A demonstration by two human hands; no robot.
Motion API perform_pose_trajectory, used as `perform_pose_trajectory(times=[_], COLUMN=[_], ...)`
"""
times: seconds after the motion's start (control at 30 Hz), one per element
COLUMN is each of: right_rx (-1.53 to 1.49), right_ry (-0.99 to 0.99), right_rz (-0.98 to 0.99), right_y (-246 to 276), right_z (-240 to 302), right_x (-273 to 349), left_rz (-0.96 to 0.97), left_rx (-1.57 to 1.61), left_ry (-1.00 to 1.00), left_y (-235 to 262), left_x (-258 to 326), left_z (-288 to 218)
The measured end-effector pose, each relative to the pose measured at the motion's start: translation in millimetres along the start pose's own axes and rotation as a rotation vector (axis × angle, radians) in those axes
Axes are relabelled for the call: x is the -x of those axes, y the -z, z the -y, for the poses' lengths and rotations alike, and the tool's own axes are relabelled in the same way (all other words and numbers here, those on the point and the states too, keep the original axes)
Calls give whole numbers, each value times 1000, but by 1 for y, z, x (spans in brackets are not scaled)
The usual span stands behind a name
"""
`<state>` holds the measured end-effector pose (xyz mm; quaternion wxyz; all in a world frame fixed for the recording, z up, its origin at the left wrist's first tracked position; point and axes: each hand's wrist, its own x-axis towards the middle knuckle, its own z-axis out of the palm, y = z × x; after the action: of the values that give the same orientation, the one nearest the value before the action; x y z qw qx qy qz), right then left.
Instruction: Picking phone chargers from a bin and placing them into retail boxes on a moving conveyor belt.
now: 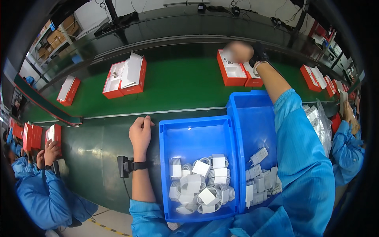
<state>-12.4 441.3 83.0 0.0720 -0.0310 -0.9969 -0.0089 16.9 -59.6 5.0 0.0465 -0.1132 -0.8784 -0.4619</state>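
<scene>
My right hand (pixel 239 51), smeared by blur, reaches over an open red-and-white box (pixel 235 75) on the green belt; whether its fingers hold anything is not visible. My left hand (pixel 141 133) rests on the dark green table near the belt's edge, its fingers curled in a loose fist with nothing seen in them. In front of me a blue bin (pixel 197 136) holds several coiled white cables (pixel 201 170) with white paper wraps. Beside it on the right, a second blue bin (pixel 252 112) contains several white charger plugs (pixel 258 156), partly hidden by my right sleeve.
More open red boxes (pixel 137 81) sit on the belt, one farther left (pixel 68 91) and others at right (pixel 314 78). A clear plastic bag (pixel 321 128) lies beyond my right arm. Co-workers in blue sleeves (pixel 47 197) work at both sides. A cabled device (pixel 124 166) is strapped to my left wrist.
</scene>
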Motion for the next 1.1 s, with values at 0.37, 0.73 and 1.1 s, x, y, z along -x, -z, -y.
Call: perform_pose_trajectory(times=[0.37, 0.73, 1.1], right_rx=[278, -186, -423], right_ry=[-44, 738, 784], right_rz=[-207, 588, 235], right_y=[-26, 83, 18], right_z=[-30, 242, 237], right_x=[29, 220, 254], left_rz=[22, 47, 167], left_rx=[17, 65, 47], left_ry=[-97, -105, -23], left_y=[-18, -9, 17], left_x=[-6, -21, 24], left_z=[8, 24, -30])
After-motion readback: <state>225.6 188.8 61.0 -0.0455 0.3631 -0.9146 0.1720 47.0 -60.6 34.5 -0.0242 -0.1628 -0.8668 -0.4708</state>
